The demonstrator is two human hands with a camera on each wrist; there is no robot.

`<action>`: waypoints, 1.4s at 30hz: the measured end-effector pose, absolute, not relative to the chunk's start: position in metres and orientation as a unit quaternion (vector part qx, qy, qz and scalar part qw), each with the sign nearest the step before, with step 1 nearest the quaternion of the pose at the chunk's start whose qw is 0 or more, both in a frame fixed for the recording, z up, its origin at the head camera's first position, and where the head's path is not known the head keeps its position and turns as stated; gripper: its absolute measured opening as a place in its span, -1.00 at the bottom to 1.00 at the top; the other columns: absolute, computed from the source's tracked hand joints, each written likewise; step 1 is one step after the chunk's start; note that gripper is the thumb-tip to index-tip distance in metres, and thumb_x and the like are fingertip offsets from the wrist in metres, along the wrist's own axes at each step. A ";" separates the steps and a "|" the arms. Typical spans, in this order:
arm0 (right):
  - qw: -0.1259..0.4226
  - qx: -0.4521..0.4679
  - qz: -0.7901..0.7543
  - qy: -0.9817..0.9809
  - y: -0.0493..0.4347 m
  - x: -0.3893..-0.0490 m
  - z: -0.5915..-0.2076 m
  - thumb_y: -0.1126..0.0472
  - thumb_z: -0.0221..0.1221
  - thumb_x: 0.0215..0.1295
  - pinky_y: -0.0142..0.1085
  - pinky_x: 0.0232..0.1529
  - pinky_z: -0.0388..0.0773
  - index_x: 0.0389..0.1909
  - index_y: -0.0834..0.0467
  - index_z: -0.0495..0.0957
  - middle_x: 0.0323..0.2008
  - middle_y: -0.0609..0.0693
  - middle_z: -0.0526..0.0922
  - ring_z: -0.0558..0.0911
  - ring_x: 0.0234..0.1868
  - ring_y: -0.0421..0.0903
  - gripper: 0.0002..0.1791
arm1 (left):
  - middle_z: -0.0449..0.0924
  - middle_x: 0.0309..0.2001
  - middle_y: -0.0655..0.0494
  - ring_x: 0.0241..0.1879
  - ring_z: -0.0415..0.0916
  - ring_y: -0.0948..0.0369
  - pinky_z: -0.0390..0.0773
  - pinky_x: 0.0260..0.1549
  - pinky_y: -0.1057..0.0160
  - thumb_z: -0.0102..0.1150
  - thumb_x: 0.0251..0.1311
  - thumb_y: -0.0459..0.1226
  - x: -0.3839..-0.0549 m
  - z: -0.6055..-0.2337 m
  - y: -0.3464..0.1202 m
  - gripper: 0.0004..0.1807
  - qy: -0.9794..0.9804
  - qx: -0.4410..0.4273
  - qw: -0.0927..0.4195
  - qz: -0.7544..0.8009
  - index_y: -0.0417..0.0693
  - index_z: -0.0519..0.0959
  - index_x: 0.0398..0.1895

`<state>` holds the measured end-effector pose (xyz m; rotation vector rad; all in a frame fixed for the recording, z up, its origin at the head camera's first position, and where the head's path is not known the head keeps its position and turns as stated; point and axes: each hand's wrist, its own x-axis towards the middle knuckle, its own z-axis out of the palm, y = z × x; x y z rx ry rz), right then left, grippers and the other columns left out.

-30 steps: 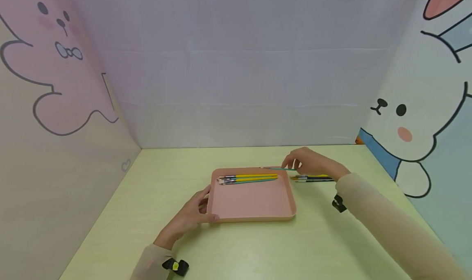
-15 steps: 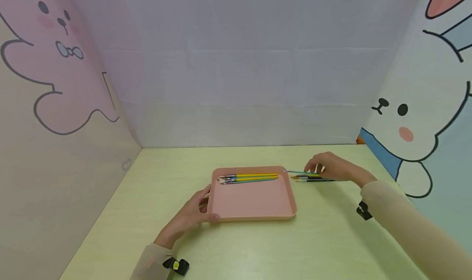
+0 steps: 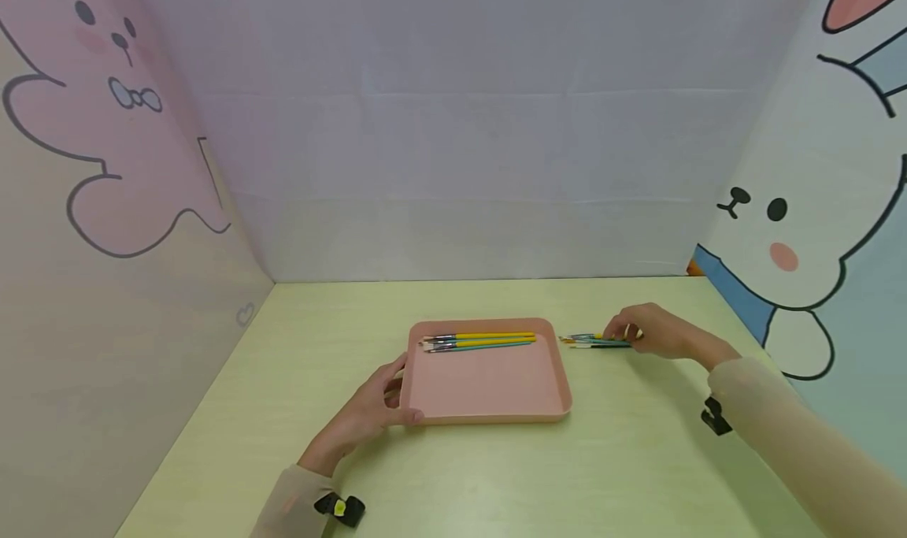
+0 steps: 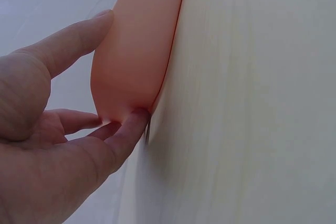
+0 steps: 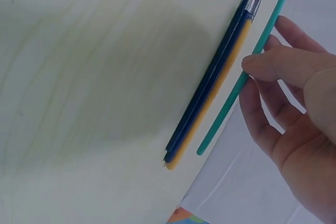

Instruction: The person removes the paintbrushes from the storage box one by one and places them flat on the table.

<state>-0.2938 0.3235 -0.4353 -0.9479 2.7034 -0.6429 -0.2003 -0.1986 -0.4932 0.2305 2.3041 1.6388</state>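
Observation:
In the head view my left hand (image 3: 368, 404) grips the left side of a pink tray (image 3: 489, 388). The left wrist view shows the thumb (image 4: 79, 38) at one edge of the tray wall and fingers curled at the other. To the right of the tray, my right hand (image 3: 655, 331) pinches a green-handled paintbrush (image 5: 226, 109) between thumb and fingertips, tip pointing toward the tray. Close beside it on the table lie two dark blue paintbrushes (image 5: 206, 77) and a yellow one (image 5: 239, 40), parallel to it. Several yellow and green paintbrushes (image 3: 489, 339) lie side by side along the tray's far part.
The pale wood-look table (image 3: 496, 475) carries the tray and the loose brushes. A plain backdrop (image 3: 460, 144) rises at its far edge. Side panels with a bear (image 3: 142, 168) and a rabbit drawing (image 3: 801, 270) stand left and right.
My right hand has moved right and down, carrying the green paintbrush from over the tray's far right corner to beside the loose brushes. The left hand keeps its grip on the tray.

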 end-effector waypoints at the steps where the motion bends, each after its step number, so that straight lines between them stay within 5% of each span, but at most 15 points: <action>1: 0.103 -0.320 -0.220 0.916 0.324 -0.294 -0.437 0.69 0.21 0.20 -0.18 -0.11 0.73 0.05 0.20 0.74 -0.05 0.04 0.75 0.70 -0.12 0.02 -0.50 | 0.09 0.64 -0.16 0.46 0.37 -0.16 0.51 0.38 -0.08 0.63 0.11 -0.31 -0.200 -0.493 -0.198 0.20 0.803 0.080 0.152 0.571 0.17 0.07 0.74; 22: 0.084 -0.319 -0.194 0.924 0.331 -0.297 -0.459 0.69 0.22 0.21 -0.24 -0.17 0.65 -0.11 0.09 0.77 -0.19 -0.10 0.70 0.59 -0.22 -0.16 -0.53 | 0.09 0.64 -0.16 0.48 0.34 -0.18 0.49 0.39 -0.11 0.61 0.13 -0.34 -0.199 -0.490 -0.198 0.18 0.797 0.085 0.154 0.577 0.16 0.08 0.74; 42: 0.042 -0.311 -0.190 0.930 0.336 -0.299 -0.467 0.66 0.32 0.16 -0.24 -0.17 0.67 -0.14 0.12 0.76 -0.21 -0.07 0.69 0.60 -0.27 -0.13 -0.59 | 0.07 0.64 -0.14 0.49 0.33 -0.18 0.50 0.39 -0.07 0.64 0.10 -0.30 -0.199 -0.492 -0.199 0.21 0.807 0.089 0.150 0.564 0.21 0.07 0.74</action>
